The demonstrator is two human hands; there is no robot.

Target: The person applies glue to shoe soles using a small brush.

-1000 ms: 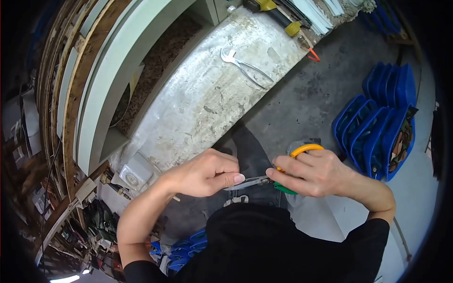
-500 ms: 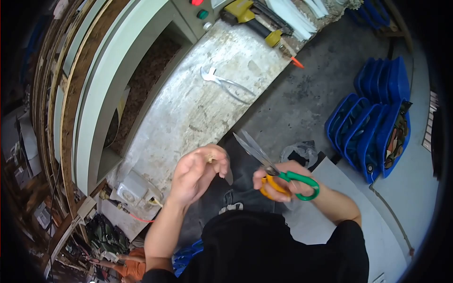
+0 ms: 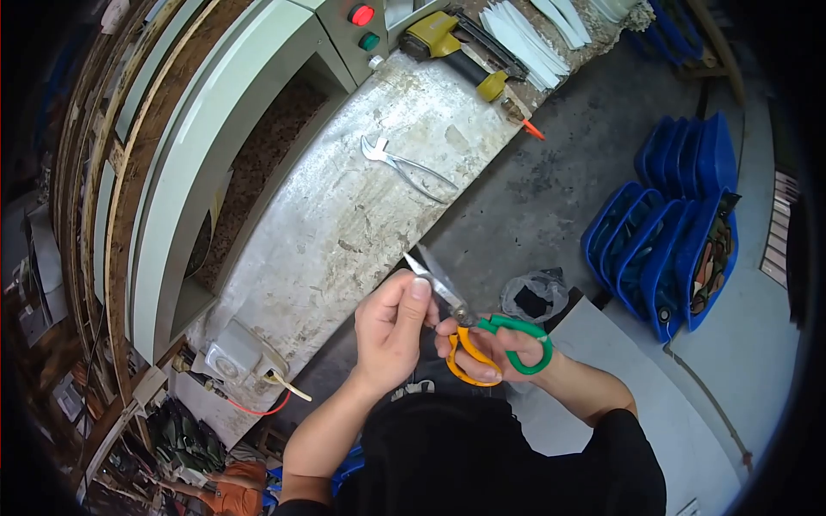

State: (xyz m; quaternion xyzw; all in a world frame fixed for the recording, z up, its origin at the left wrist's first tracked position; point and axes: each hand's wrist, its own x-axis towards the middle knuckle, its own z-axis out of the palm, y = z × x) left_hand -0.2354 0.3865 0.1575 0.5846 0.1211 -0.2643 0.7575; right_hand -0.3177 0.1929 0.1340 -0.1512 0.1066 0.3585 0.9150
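My right hand [image 3: 495,351] holds the scissors [image 3: 462,315], which have one green and one orange handle. Their blades point up and to the left, slightly parted, beside the fingers of the other hand. My left hand [image 3: 391,331] is closed, thumb pressed against the curled fingers, close to the blades. What it pinches, if anything, is too small to make out. Metal pliers [image 3: 404,165] lie on the worn workbench [image 3: 344,224] beyond my hands.
A yellow and black nail gun [image 3: 456,52] and white strips [image 3: 525,43] lie at the bench's far end. Blue bins [image 3: 662,249] stand at the right. A white box with a cable [image 3: 234,353] sits at the bench's near left. A person in orange [image 3: 237,490] is at the lower left.
My left hand has moved right to the blades and its fingers have closed. The scissors have shifted slightly left, and their blades are nearer together.
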